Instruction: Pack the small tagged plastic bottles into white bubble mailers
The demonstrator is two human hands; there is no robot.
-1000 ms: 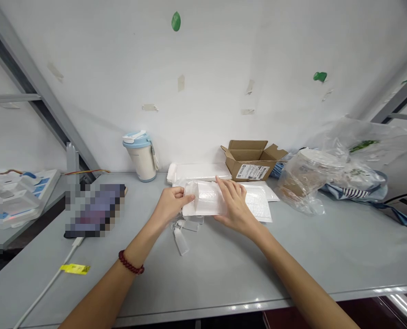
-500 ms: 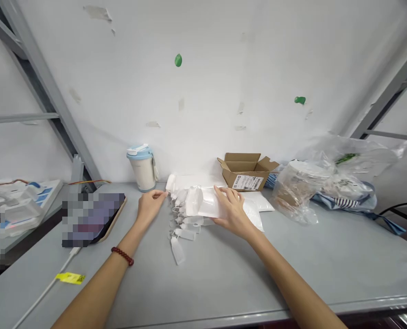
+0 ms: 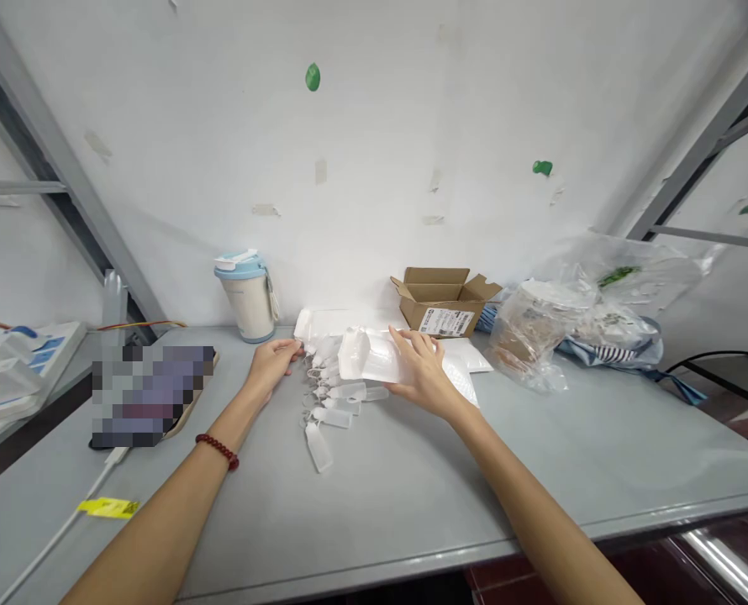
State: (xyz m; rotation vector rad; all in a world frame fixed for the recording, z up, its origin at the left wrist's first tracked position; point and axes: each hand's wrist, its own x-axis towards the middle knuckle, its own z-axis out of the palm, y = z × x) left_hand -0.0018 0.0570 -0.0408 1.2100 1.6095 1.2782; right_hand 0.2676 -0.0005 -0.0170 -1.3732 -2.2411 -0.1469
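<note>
White wall (image 3: 374,126) (spotted green) behind grey table (image 3: 361,521).

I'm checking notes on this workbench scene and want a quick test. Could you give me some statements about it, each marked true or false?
1. The right hand holds a white padded pouch. True.
2. Both hands grip that pouch. False: the left hand is apart from it, at the left edge of the translucent tags; whether it pinches one is unclear.
3. The cardboard box stands open. True.
4. The right wrist wears red beads. False: the beaded bracelet is on the left wrist.
5. The blue-lidded cup stands upright, to the left of the box. True.
</note>
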